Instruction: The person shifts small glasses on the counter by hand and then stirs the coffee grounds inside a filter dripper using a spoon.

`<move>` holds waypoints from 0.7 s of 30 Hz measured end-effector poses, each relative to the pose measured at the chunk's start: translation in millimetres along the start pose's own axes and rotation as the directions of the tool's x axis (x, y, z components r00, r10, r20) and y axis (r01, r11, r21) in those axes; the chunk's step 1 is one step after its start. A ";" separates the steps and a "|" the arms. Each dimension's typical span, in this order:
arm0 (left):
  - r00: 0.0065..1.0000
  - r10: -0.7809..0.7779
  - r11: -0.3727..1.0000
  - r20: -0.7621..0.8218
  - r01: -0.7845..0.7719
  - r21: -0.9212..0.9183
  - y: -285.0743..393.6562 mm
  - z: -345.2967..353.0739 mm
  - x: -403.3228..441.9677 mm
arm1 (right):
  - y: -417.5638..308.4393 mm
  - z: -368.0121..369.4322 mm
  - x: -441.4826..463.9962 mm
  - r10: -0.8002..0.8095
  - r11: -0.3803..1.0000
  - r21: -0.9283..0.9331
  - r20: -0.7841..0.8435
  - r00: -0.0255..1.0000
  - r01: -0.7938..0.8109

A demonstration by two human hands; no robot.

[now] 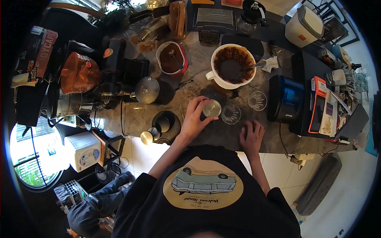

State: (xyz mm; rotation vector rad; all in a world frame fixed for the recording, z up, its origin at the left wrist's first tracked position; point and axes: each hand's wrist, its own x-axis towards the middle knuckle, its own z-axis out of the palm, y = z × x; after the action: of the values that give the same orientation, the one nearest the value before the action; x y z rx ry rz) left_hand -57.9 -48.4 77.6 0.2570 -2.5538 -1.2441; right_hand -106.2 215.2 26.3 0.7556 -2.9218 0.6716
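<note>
My left hand (195, 116) is wrapped round a small glass (212, 108), fingers and thumb on opposite sides of its rim. Right beside it on the counter stands a fluted clear glass (231, 114), and a second fluted glass (257, 100) is a little farther right. My right hand (253, 136) rests near the counter's front edge with its fingers apart and nothing in it. Beyond the glasses is a white coffee dripper (212, 75) with a handle, lined with wet dark grounds. A spoon (259, 64) leans in it.
Left of the dripper sits a container of ground coffee (170, 59) with a spoon inside. A metal kettle (147, 90), black canister (166, 122) and grinder (115, 67) occupy the left. A blue-black device (283, 98) stands right. A seated person (89, 210) is behind, lower left.
</note>
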 end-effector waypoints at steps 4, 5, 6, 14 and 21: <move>1.000 -0.003 1.000 0.019 0.003 0.017 2.0 -2.2 -1.8 | -0.2 -0.4 0.5 0.000 1.000 0.005 0.003 1.000 0.000; 1.000 -0.006 1.000 0.026 0.005 0.025 2.8 -2.7 -2.6 | 0.0 -0.2 0.6 -0.003 1.000 0.005 0.001 1.000 0.003; 1.000 -0.009 0.999 0.030 0.008 0.033 2.4 -2.1 -3.7 | 0.3 -0.1 0.4 -0.006 1.000 0.006 -0.001 1.000 0.006; 0.998 0.055 0.998 0.026 -0.055 0.018 -12.7 7.5 -8.9 | 0.9 0.6 -0.5 -0.013 1.000 -0.011 -0.005 1.000 0.012; 0.997 -0.037 0.993 0.063 0.044 -0.106 -32.9 24.0 -16.6 | 0.9 1.2 0.6 -0.039 0.999 -0.030 -0.027 0.999 0.038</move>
State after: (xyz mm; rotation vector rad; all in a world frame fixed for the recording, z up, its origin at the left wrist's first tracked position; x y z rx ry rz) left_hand -49.1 -46.1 34.5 0.2527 -2.5335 -1.4197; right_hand -107.1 215.2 25.0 0.7911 -2.8782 0.6293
